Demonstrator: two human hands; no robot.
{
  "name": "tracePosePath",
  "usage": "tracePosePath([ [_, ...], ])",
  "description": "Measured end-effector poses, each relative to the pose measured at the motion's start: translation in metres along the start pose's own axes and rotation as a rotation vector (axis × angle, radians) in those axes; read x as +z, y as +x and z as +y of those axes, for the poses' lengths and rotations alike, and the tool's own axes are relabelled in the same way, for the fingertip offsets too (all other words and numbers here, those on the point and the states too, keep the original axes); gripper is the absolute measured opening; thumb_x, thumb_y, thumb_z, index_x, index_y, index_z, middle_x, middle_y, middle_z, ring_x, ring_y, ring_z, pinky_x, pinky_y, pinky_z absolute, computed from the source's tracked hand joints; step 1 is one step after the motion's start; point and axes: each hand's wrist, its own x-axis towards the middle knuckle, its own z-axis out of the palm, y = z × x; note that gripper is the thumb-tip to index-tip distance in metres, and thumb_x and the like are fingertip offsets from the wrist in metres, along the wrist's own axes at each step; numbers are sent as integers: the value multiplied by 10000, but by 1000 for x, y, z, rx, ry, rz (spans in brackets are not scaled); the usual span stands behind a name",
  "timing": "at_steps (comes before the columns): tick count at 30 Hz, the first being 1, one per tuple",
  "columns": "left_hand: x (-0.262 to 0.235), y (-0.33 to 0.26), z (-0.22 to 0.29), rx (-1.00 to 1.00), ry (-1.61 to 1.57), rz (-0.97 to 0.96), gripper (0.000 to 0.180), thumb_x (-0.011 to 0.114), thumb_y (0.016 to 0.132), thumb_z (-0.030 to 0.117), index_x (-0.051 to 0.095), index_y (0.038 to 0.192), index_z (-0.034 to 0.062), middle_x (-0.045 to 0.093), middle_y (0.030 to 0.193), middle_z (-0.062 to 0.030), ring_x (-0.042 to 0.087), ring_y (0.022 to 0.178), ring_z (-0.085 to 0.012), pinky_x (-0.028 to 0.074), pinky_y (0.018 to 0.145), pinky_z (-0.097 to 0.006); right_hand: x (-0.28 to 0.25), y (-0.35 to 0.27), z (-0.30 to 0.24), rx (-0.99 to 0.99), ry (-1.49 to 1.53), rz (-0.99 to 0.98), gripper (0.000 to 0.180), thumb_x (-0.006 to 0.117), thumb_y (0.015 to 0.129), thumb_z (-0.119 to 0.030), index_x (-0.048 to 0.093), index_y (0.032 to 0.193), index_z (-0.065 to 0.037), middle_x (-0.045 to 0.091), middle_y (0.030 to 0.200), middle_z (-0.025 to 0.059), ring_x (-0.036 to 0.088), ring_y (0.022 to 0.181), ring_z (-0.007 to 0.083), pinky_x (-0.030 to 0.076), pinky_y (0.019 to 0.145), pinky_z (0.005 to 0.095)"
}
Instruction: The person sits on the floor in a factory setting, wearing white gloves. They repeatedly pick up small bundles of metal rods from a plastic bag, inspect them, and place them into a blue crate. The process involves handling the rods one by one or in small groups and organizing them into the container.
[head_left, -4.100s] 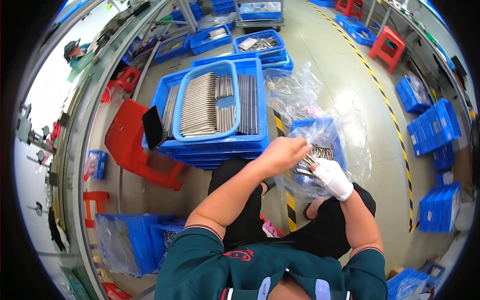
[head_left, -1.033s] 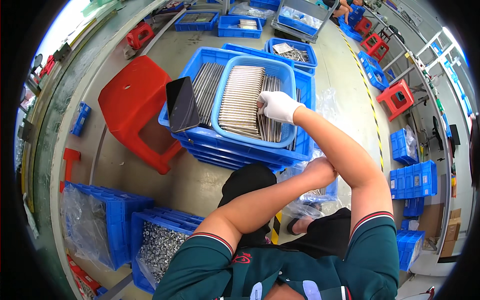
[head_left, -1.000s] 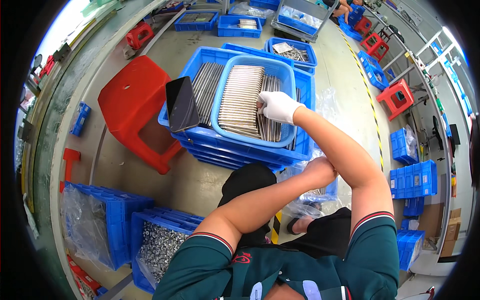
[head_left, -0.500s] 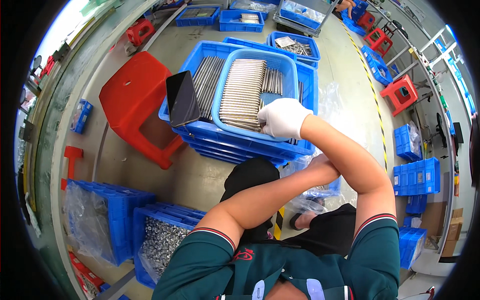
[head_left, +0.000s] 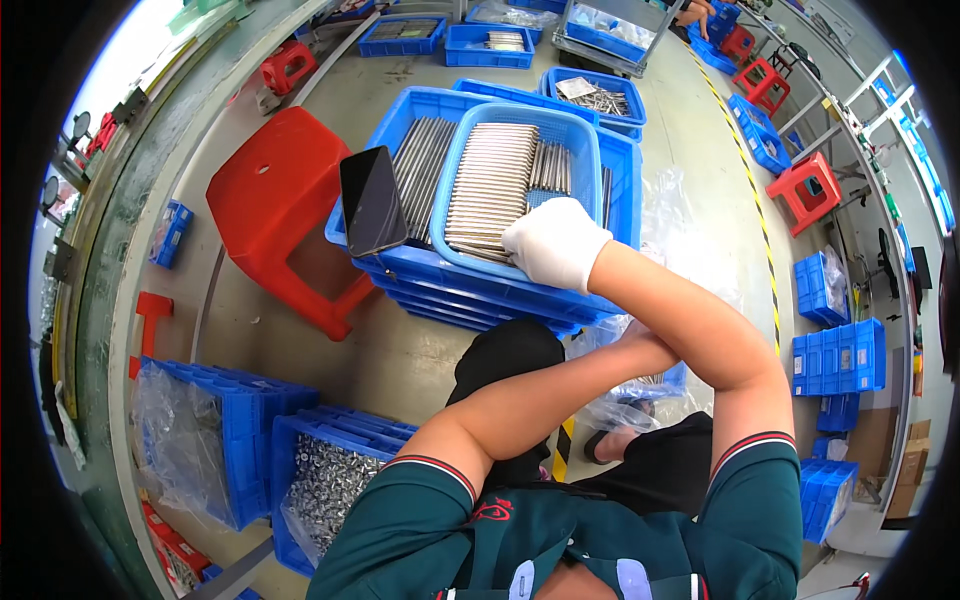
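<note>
A white glove covers my right hand (head_left: 557, 245), which reaches over the near right part of a light blue plastic basket (head_left: 590, 170). Its fingers are curled in beside the near end of a long row of shiny metal rods (head_left: 492, 185); whatever they pinch is hidden. Behind that row, a smaller group of short metal rods (head_left: 551, 167) lies in the same basket. My left forearm crosses beneath the right one, and of my left hand (head_left: 648, 338) only the back near the wrist shows; its fingers are out of sight.
Under the basket is a stack of blue crates (head_left: 470, 300) holding longer rods (head_left: 424, 165). A black phone (head_left: 373, 205) leans on its left rim. A red stool (head_left: 275, 185) stands left; a crate of small metal parts (head_left: 335, 485) sits lower left. Plastic bags (head_left: 670, 225) lie right.
My right hand has shifted a little left along the near end of the rod row, its fingers curled in. The whole view has moved slightly. My left arm stays crossed underneath.
</note>
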Motion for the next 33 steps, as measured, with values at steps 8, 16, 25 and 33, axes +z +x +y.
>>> tracePosePath([
  [8, -3, -2, -1, 9, 16, -32, 423, 556, 867, 361, 547, 1190, 87, 537, 1254, -145, 483, 1171, -277, 390, 945, -379, 12, 2, 2, -102, 250, 274, 128, 592, 716, -119, 663, 822, -111, 644, 811, 129, 630, 768, 331, 501, 681, 417],
  [16, 17, 2, -26, 121, 119, -191, 516, 562, 887, 388, 460, 1307, 107, 410, 1392, -102, 368, 1273, -238, 292, 1043, -374, 14, 22, -10, -80, 295, 261, 168, 564, 740, -81, 652, 879, -116, 618, 847, 111, 623, 815, 310, 503, 694, 414],
  [25, 17, 3, -20, 124, -105, -303, 519, 639, 844, 344, 474, 1273, 102, 416, 1368, -113, 375, 1249, -239, 294, 1030, -381, 1, 32, -18, -111, 191, 210, 164, 553, 738, -71, 652, 867, -91, 628, 796, 125, 634, 771, 326, 504, 692, 415],
  [33, 23, 8, -25, 215, -66, -184, 507, 658, 826, 336, 501, 1243, 95, 450, 1333, -118, 406, 1220, -243, 317, 1011, -383, 1, 33, -12, -132, 286, 228, 200, 567, 739, -78, 672, 907, -104, 644, 851, 129, 636, 833, 325, 507, 722, 414],
])
